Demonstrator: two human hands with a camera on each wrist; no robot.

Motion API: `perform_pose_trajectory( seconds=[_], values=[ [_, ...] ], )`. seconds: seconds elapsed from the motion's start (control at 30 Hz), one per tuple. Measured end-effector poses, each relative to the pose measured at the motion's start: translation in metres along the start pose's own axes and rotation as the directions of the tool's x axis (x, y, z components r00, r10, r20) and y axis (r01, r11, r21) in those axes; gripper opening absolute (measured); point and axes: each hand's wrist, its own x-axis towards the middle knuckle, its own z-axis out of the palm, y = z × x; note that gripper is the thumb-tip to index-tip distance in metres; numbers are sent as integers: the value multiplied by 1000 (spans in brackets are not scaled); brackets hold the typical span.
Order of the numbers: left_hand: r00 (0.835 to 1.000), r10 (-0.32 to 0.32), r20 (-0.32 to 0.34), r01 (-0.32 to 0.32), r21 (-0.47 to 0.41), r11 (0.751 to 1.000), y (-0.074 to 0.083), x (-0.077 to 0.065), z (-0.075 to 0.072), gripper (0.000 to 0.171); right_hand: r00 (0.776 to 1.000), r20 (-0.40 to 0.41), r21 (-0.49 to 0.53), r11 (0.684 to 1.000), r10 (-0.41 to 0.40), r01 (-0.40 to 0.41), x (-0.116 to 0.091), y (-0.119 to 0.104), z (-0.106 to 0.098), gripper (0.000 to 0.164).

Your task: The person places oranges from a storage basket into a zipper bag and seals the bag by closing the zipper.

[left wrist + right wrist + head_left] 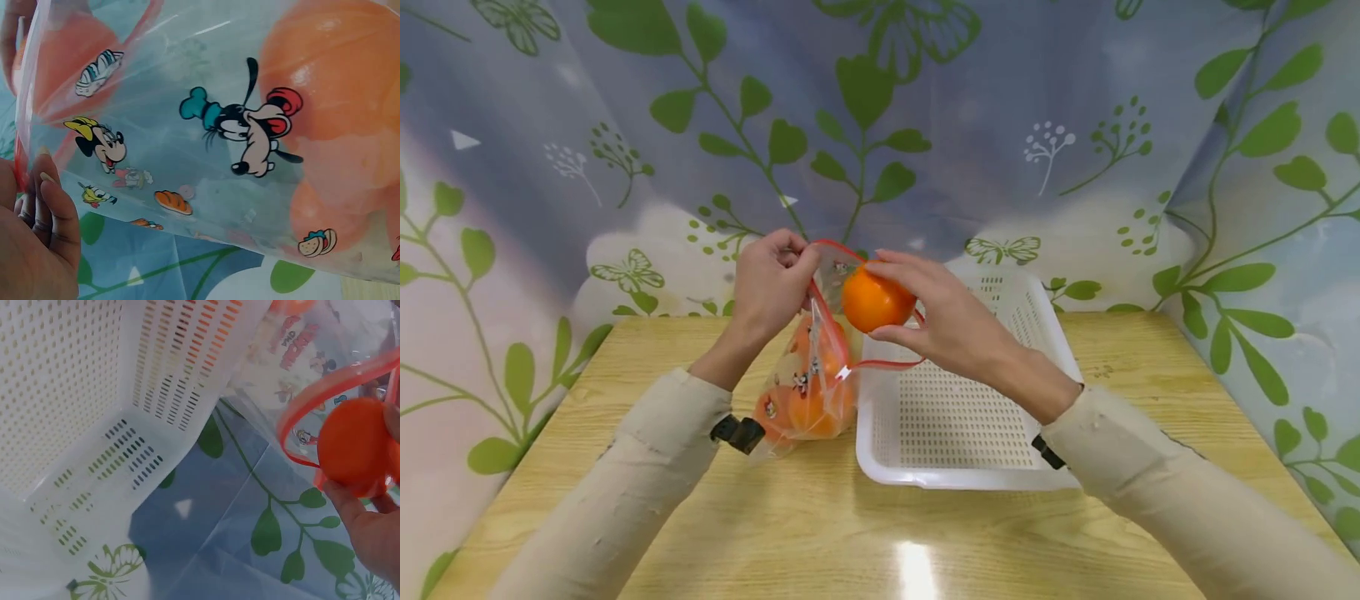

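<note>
My left hand point(777, 279) pinches the red zip edge of a clear zip bag point(831, 333) printed with cartoon figures. Several oranges point(808, 408) lie inside the bag, which rests on the table left of the basket. In my right hand point(943, 308) is one orange point(877, 298), gripped between thumb and fingers at the bag's open mouth. The right wrist view shows this orange point(353, 447) beside the red rim. Through the printed plastic, the left wrist view shows large oranges point(337, 81) and my left hand point(44, 212) at the edge.
A white perforated plastic basket point(880, 462) stands right of the bag, under my right forearm; no fruit shows in its visible part. The wooden table point(760, 533) ends at a cloth backdrop point(970, 167) with leaves and butterflies. A white zip slider point(843, 372) sits on the bag's rim.
</note>
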Motion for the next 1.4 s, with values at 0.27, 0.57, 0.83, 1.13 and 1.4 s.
perform_pose_trajectory(
  seconds=[0.27,0.57,0.83,1.13,1.4],
  values=[
    [1000,-3,-9,3,75,997,5,-2,-11,19,993,-13,-104,988,-115,113,6,1,9,61],
    [1000,-15,-15,16,61,998,5,-4,-20,24,997,30,-209,975,-74,79,12,1,15,67],
    [1000,-4,-2,4,56,998,6,-5,-25,27,992,19,-262,957,-121,122,16,3,19,64],
    [1000,17,16,-18,81,997,4,-7,-26,28,985,43,-367,914,-168,172,20,5,25,66],
    [999,39,26,-41,80,996,4,-6,-25,29,985,24,-417,894,-168,163,20,8,28,65]
  ],
)
